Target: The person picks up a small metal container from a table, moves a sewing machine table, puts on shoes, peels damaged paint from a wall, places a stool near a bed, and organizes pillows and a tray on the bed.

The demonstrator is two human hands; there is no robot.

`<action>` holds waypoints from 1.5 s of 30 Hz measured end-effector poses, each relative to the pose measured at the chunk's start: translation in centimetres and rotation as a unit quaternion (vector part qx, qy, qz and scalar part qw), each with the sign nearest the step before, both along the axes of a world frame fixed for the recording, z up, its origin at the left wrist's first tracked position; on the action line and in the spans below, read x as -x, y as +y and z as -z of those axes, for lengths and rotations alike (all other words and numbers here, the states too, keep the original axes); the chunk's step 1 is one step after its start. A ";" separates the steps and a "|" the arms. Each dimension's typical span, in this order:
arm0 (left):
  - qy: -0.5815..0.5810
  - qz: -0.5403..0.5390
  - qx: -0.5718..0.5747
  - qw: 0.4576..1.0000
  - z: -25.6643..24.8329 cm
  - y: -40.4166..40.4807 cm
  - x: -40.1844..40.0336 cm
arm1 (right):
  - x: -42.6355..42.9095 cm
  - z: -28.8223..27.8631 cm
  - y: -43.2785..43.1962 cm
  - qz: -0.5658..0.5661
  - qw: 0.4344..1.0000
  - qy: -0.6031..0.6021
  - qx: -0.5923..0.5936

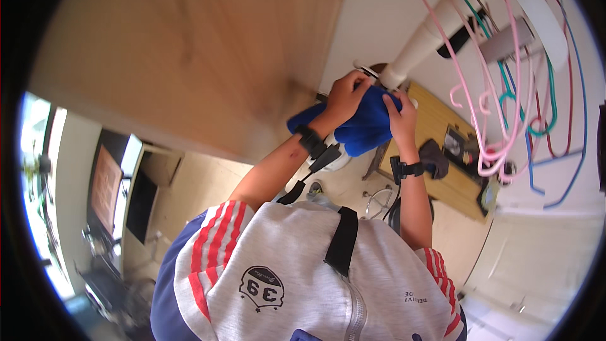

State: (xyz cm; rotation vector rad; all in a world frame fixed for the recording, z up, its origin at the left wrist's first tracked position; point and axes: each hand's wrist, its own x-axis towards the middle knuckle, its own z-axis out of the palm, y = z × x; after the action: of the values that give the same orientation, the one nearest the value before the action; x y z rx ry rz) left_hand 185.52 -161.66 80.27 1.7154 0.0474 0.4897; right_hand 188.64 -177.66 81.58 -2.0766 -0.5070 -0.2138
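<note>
A bright blue cloth (369, 125) hangs between my two hands, its lower edge falling in folds. My left hand (348, 97) pinches its upper left part, beside the foot end of a white pole (412, 52). On the other side, my right hand (401, 116) grips the upper right part, thumb on top. The cloth spreads left behind my left wrist. What the fingers press against inside the folds is hidden. Black straps with small devices circle both wrists.
Pink, green and blue hangers (494, 151) hang at the upper right. A large wooden panel (189, 57) fills the upper left. Beyond my right hand stands a wooden table (428, 104) bearing a black tray (459, 147) and a dark cloth (433, 158). A wheeled chair base (380, 203) is below.
</note>
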 end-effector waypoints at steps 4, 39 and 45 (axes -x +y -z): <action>0.011 -0.043 -0.175 0.984 7.1 -0.3 -1.5 | -1.9 8.7 -1.7 -0.012 0.996 -0.081 0.039; 0.428 -0.521 0.266 0.689 31.8 17.7 84.9 | 81.3 9.6 40.8 -0.976 0.024 -0.021 0.216; 0.421 -0.596 0.348 0.589 33.6 24.1 93.5 | 91.9 5.8 48.6 -0.961 -0.142 -0.019 0.235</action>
State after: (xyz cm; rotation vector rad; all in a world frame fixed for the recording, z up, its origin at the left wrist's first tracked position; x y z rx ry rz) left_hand 92.01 -137.52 46.63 0.7261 1.9315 0.4313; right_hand 96.72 -129.02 75.80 -0.5894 2.2995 -1.4166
